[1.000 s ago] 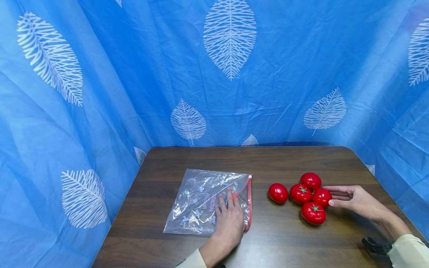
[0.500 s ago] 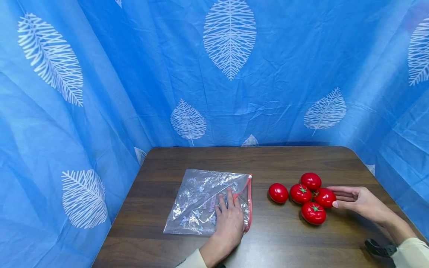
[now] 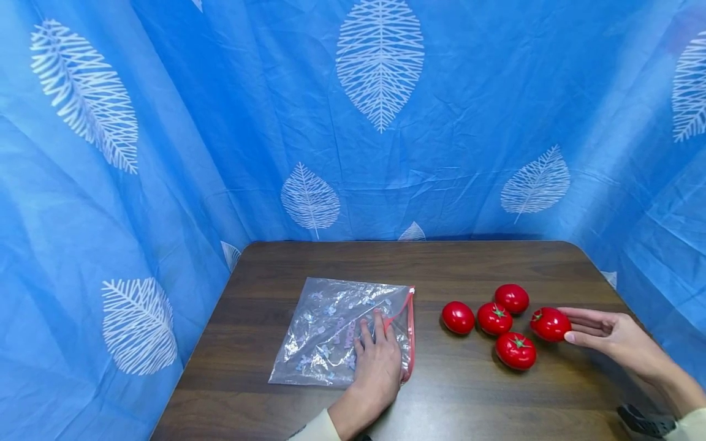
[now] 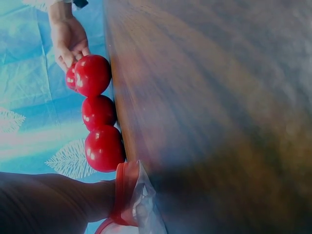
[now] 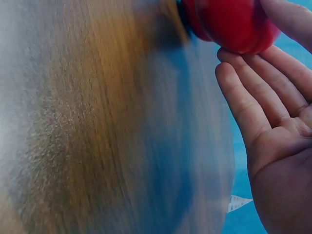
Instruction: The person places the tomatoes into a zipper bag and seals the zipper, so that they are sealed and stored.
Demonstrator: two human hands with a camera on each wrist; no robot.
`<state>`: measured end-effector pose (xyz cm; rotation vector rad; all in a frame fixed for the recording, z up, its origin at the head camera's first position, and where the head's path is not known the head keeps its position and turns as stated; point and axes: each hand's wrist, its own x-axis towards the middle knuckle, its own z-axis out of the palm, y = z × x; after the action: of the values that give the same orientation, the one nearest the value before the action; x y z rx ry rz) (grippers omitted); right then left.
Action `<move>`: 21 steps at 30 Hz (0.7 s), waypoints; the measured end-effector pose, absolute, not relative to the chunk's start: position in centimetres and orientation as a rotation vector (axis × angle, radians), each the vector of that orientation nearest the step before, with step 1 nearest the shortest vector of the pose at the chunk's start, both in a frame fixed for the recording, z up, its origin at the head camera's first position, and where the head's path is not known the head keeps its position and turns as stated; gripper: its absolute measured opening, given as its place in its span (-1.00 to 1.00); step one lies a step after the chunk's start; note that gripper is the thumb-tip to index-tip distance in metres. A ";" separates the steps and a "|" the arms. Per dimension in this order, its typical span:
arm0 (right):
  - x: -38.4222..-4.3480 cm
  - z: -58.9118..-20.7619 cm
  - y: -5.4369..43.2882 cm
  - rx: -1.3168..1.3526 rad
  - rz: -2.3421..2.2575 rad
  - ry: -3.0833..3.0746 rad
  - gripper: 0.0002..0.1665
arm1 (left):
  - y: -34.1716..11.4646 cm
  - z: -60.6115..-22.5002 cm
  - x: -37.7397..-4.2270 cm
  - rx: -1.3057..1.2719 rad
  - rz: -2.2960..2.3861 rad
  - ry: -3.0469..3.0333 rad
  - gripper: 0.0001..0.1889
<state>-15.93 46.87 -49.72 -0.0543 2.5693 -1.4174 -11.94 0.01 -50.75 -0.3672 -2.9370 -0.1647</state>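
My left hand [image 3: 377,365] lies with fingers spread on a clear zip bag [image 3: 314,318] with small printed patterns and a red zip edge. The bag lies flat on the table. At the right, my right hand [image 3: 620,337] holds a glossy red tomato [image 3: 550,324] between thumb and fingertips, its green stem turned left. In the right wrist view, the thumb is on one side of the tomato [image 5: 234,22] and the fingertips on the other. Several other tomatoes sit just left of it, among them a front one [image 3: 515,351] with a green stem and a leftmost one [image 3: 458,318].
The brown wooden table [image 3: 265,263] has rounded back corners. A blue curtain [image 3: 248,122] with white leaf prints hangs behind it and along both sides. A dark strap [image 3: 645,421] is at the right wrist.
My right hand has drawn one tomato to the right, out of the cluster, and its stem has come into view. The left hand and bag stay where they were.
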 end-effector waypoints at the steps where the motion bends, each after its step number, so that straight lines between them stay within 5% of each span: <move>1: -15.8 -49.7 46.9 -0.080 -1.425 2.575 -0.26 | 0.0 -50.8 -11.9 -0.370 -0.164 -2.938 0.15; 8: -14.7 -48.5 46.6 -0.155 -1.510 2.585 -0.42 | 0.0 -50.8 -11.9 -0.368 -0.149 -2.925 0.14; 14: -13.8 -47.2 45.6 -0.283 -1.518 2.587 -0.42 | 0.2 -50.7 -11.8 -0.375 -0.128 -2.933 0.02; 21: -13.0 -45.9 42.8 -0.408 -1.557 2.595 -0.40 | 0.2 -50.6 -11.6 -0.355 -0.139 -2.922 0.10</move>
<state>-12.99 42.80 -45.93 -0.4081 2.5949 -1.5571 -11.60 0.23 -50.59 -0.3554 -2.9220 -0.1386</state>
